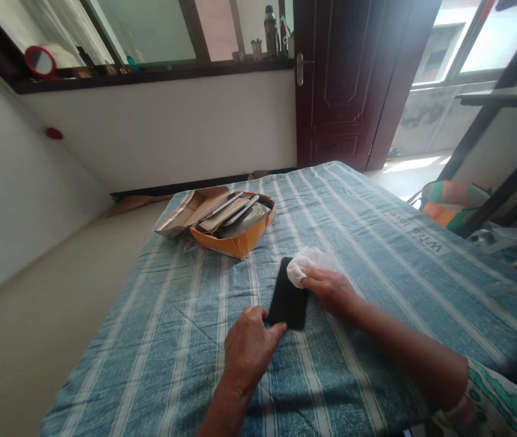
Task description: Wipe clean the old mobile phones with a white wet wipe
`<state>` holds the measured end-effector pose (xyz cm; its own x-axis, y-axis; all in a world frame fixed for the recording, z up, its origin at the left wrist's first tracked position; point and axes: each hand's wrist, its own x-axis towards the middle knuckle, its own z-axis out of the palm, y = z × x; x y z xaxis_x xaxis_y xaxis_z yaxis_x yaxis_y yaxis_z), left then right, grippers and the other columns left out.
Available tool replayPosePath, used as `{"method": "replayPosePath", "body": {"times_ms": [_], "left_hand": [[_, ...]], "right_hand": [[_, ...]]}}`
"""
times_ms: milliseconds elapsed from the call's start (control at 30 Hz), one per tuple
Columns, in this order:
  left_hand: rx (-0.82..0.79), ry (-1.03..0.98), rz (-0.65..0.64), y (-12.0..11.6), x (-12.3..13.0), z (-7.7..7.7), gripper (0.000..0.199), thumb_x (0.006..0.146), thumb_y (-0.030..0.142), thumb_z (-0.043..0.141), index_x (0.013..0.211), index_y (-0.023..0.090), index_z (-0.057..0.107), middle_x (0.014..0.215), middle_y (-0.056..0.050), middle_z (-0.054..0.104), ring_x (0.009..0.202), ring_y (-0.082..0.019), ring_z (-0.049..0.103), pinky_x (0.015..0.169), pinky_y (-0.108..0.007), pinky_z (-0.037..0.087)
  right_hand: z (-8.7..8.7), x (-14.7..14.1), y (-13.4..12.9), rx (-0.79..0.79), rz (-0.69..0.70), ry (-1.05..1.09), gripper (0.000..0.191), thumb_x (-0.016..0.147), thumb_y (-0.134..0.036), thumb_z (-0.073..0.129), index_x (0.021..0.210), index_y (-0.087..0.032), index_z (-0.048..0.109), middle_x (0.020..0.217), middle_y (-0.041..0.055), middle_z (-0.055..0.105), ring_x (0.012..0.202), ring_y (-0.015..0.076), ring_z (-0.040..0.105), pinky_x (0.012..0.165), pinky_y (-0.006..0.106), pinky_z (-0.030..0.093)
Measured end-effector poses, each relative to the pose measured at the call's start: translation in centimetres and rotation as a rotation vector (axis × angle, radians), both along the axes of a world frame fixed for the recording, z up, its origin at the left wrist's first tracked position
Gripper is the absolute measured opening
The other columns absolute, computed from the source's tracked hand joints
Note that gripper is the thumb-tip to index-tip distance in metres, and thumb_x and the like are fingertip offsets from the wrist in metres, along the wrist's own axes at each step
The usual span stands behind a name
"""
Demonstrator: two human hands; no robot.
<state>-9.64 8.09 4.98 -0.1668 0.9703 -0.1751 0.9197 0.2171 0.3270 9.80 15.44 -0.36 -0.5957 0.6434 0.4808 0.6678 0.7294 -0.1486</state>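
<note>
A black smartphone [287, 305] lies flat on the blue striped bedspread [195, 340]. My left hand [250, 343] grips its near left corner, thumb on the near edge and fingers at the left side. In my right hand [334, 292] is a bunched white cloth [309, 262], pressed against the far right part of the phone. Some of the phone's far end is hidden beneath the cloth. Beyond it, to the left, sits an orange cardboard box [235, 244] with its lid open, holding several flat devices [235, 212] that look like phones or tablets.
A dark red door [340, 79] stands behind the bed. Along the window sill are a red round mirror [40, 62], a thermos bottle [270, 33] and small items. Plastic bags [508, 246] and a colourful striped item [452, 200] lie right of the bed.
</note>
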Motion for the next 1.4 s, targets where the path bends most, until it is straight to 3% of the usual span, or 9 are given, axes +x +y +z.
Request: {"method": "replayPosePath", "body": {"times_ms": [233, 433, 567, 667, 833, 1000, 1133, 1267, 1400], "left_hand": [[0.007, -0.059, 0.006, 0.6, 0.0, -0.1, 0.019, 0.072, 0.035, 0.060, 0.078, 0.017, 0.062, 0.080, -0.005, 0.066, 0.075, -0.020, 0.062, 0.062, -0.027, 0.038], [-0.002, -0.191, 0.026, 1.3, 0.0, 0.2, 0.008, 0.066, 0.024, 0.062, 0.069, 0.016, 0.060, 0.068, -0.002, 0.066, 0.069, -0.018, 0.061, 0.061, -0.026, 0.038], [0.048, -0.350, 0.029, 1.3, -0.4, -0.6, 0.006, 0.064, 0.012, 0.057, 0.067, 0.016, 0.059, 0.068, -0.001, 0.067, 0.066, -0.016, 0.062, 0.061, -0.025, 0.041], [0.080, -0.408, 0.015, 1.1, -0.7, -1.2, 0.005, 0.065, 0.013, 0.059, 0.068, 0.017, 0.057, 0.066, 0.000, 0.064, 0.065, -0.015, 0.061, 0.061, -0.025, 0.042], [0.119, -0.339, 0.081, 0.0, -0.3, -1.1, 0.013, 0.070, 0.022, 0.062, 0.080, 0.017, 0.054, 0.062, 0.003, 0.057, 0.059, -0.015, 0.058, 0.060, -0.026, 0.043], [0.237, -0.214, 0.049, -1.4, 1.2, -1.0, 0.037, 0.071, 0.028, 0.066, 0.105, 0.015, 0.058, 0.096, -0.007, 0.064, 0.086, -0.022, 0.063, 0.078, -0.032, 0.048], [0.368, -0.078, -0.105, -1.7, 2.3, -1.7, 0.045, 0.071, 0.025, 0.069, 0.113, 0.014, 0.056, 0.111, -0.010, 0.060, 0.107, -0.027, 0.055, 0.093, -0.037, 0.044], [0.375, 0.051, -0.122, -1.3, 3.1, -2.2, 0.051, 0.070, 0.030, 0.072, 0.115, 0.015, 0.053, 0.109, -0.011, 0.059, 0.102, -0.029, 0.055, 0.088, -0.039, 0.046], [0.349, 0.166, -0.095, -0.8, 3.9, -2.3, 0.058, 0.074, 0.047, 0.068, 0.117, 0.012, 0.050, 0.101, -0.012, 0.058, 0.095, -0.030, 0.054, 0.081, -0.040, 0.045]], "right_hand": [[-0.3, -2.6, -3.1, 0.087, 0.201, 0.053, 0.021, 0.095, -0.019, 0.046, 0.098, -0.017, 0.066, 0.110, 0.0092, 0.068, 0.107, 0.0209, 0.062, 0.096, 0.035, 0.050], [-1.0, -3.1, -5.3, 0.134, 0.168, 0.132, 0.022, 0.094, -0.016, 0.046, 0.102, -0.010, 0.066, 0.110, 0.0133, 0.068, 0.109, 0.0235, 0.062, 0.096, 0.036, 0.051], [-1.1, -3.2, -6.3, 0.157, 0.174, 0.144, 0.022, 0.094, -0.016, 0.046, 0.100, -0.011, 0.066, 0.111, 0.0128, 0.068, 0.109, 0.0245, 0.062, 0.095, 0.036, 0.051], [-0.6, -3.1, -5.6, 0.091, 0.176, 0.106, 0.022, 0.094, -0.015, 0.046, 0.103, -0.013, 0.066, 0.110, 0.0106, 0.068, 0.107, 0.0222, 0.062, 0.096, 0.034, 0.050], [0.7, -1.8, -0.9, -0.064, 0.011, -0.050, 0.024, 0.091, -0.009, 0.046, 0.098, -0.016, 0.067, 0.105, 0.0078, 0.068, 0.093, 0.0201, 0.064, 0.078, 0.029, 0.053], [0.6, -0.3, 2.3, -0.120, -0.147, -0.050, 0.032, 0.086, -0.003, 0.044, 0.097, -0.020, 0.068, 0.102, 0.0057, 0.068, 0.082, 0.0182, 0.064, 0.070, 0.027, 0.051], [-0.4, -0.4, 0.4, -0.086, -0.112, -0.001, 0.030, 0.088, -0.005, 0.044, 0.100, -0.019, 0.067, 0.105, 0.0077, 0.067, 0.089, 0.0198, 0.064, 0.075, 0.029, 0.052], [-0.9, -0.7, -2.7, -0.020, -0.014, 0.010, 0.023, 0.091, -0.010, 0.046, 0.098, -0.017, 0.067, 0.108, 0.0089, 0.066, 0.093, 0.0193, 0.063, 0.078, 0.028, 0.052], [-0.3, -0.7, -2.8, -0.024, -0.001, -0.014, 0.022, 0.092, -0.012, 0.046, 0.094, -0.015, 0.067, 0.104, 0.0090, 0.067, 0.085, 0.0184, 0.063, 0.073, 0.027, 0.052]]}}
